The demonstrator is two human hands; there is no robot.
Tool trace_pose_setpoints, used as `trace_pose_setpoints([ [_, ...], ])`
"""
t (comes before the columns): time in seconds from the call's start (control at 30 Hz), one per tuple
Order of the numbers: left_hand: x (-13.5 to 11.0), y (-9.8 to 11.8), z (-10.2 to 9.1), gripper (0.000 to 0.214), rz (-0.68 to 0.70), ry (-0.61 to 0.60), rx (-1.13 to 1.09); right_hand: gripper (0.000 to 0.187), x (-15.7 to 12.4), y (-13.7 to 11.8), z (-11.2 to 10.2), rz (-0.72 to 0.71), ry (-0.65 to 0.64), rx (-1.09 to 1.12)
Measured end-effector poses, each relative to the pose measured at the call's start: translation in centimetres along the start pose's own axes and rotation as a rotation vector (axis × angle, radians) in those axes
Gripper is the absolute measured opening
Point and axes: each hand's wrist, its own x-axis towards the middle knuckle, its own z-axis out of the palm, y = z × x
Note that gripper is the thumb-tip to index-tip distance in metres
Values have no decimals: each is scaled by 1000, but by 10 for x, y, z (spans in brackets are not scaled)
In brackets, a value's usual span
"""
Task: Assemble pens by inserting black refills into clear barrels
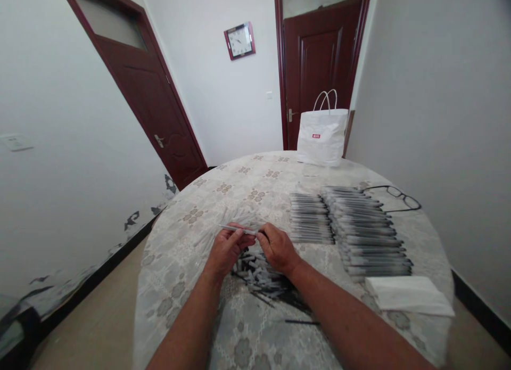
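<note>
A thin translucent pen (230,228) lies across the fingers of my left hand (229,248), pinched under the thumb. My right hand (277,247) closes its fingertips on the pen's right end; what exactly sits between them is hidden. Under and in front of both hands is a heap of pen caps and dark pen parts (259,274). Clear pen barrels (239,216) lie loosely scattered just beyond my left hand. To the right, pens with dark ends lie side by side in a smaller row (309,218) and a larger stack (367,231).
The round table (223,173) has a patterned cloth. A white paper bag (322,138) stands at its far edge. Eyeglasses (399,197) lie beyond the larger stack, and a folded white packet (409,294) lies at the right. A single dark stick (301,322) is near my right forearm.
</note>
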Motion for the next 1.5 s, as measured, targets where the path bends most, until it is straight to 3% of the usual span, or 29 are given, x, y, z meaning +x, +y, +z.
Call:
trace_pose_setpoints([
  [0.27,1,-10,-21,19,1,-72,-76,19,-3,-1,7,-105,-29,-101],
  [0.6,0,-13,-28,17,-27,-117,-109,33,-3,1,11,-138,-55,-197],
  [0.83,0,-17,-33,17,-44,-175,-119,14,-3,-8,1,-157,-61,-138],
  [1.5,3,-24,-46,20,-47,-150,-140,31,-1,-5,16,-153,-27,-360],
])
